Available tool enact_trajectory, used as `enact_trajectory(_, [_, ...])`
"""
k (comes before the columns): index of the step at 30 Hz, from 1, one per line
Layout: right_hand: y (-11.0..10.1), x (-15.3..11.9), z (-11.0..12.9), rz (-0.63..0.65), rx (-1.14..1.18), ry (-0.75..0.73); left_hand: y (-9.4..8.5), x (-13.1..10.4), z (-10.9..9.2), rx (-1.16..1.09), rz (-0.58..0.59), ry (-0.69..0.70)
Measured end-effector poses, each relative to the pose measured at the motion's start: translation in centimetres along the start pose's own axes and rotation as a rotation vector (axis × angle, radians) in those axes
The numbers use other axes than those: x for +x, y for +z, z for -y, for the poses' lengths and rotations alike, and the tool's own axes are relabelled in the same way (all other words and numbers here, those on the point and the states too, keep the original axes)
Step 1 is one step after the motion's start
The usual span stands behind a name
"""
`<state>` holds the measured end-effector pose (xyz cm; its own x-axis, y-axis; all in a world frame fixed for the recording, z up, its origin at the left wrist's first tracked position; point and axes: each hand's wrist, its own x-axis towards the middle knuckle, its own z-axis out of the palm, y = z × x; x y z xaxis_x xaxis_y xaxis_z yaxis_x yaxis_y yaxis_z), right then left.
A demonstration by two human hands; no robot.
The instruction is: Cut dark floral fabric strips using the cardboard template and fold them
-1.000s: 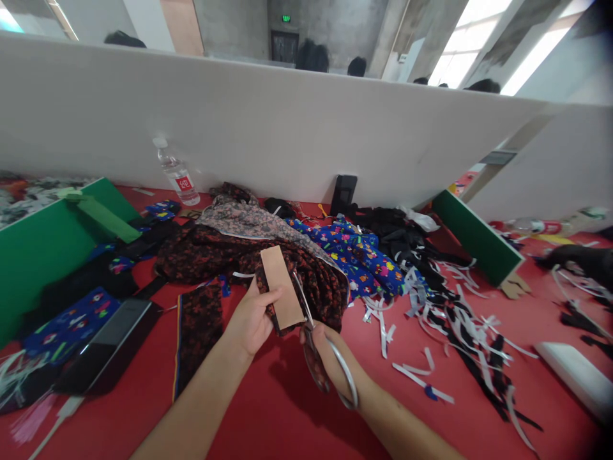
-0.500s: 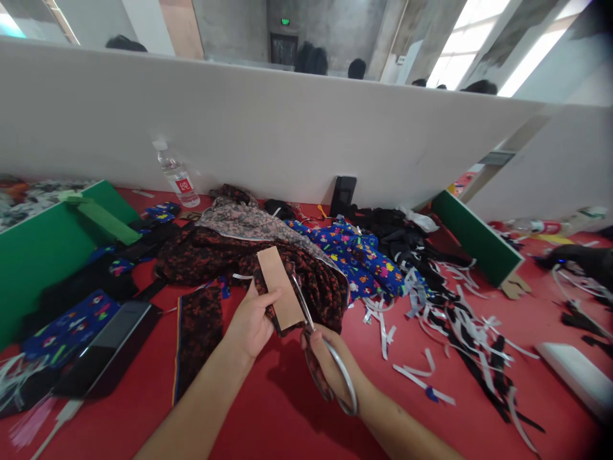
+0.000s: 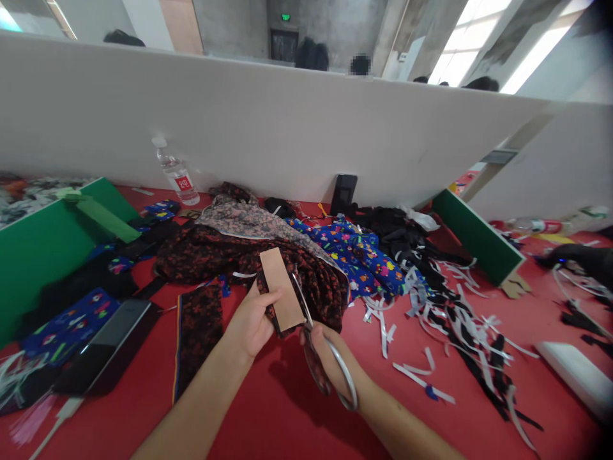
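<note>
My left hand (image 3: 253, 318) pinches a tan cardboard strip (image 3: 282, 289) flat against dark red-and-black floral fabric (image 3: 215, 254), its thumb lying on the card. In my right hand (image 3: 330, 358) are metal scissors (image 3: 345, 377), their blades pointing up along the card's right edge, at the fabric. How far the blades are parted is hard to make out. The fabric spreads in a heap behind both hands, with a paler underside showing. A separate floral piece with a striped edge (image 3: 198, 326) lies left of my left forearm.
Blue patterned fabric (image 3: 368, 259) and white strip scraps (image 3: 479, 345) lie to the right on the red table. A water bottle (image 3: 177, 176) stands against the white partition (image 3: 268, 121). A phone (image 3: 117, 329) rests at left. Green dividers (image 3: 479, 236) flank the area.
The scissors' handle loops have drawn slightly closer together beside the card. Both hands keep nearly the same place, and the card has barely shifted.
</note>
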<state>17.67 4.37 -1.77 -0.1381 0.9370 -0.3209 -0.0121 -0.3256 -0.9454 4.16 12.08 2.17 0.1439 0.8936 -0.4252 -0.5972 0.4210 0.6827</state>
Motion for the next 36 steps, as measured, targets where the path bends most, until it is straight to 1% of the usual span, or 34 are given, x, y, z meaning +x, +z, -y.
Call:
enact_trajectory(10, [0.21,-0.19,0.59,-0.003,0.065,0.011,0.31,-0.25,-0.25,0.004,-0.016,-0.012])
enact_trajectory(15, [0.11,-0.22,0.63,-0.008,0.047,0.029,0.40,-0.33,-0.25,0.004,-0.019,-0.004])
enact_trajectory(20, [-0.02,-0.17,0.29,0.001,-0.023,-0.022,0.30,-0.32,-0.24,0.002,-0.010,0.000])
enact_trajectory(25, [0.07,-0.24,0.32,-0.010,0.023,0.014,0.32,-0.36,-0.23,0.004,0.000,0.000])
enact_trajectory(30, [0.10,-0.37,0.37,-0.023,0.018,0.014,0.50,-0.37,-0.26,-0.002,-0.001,0.000])
enact_trajectory(36, [0.13,-0.29,0.58,0.006,0.062,0.014,0.45,-0.32,-0.25,-0.002,0.001,0.007])
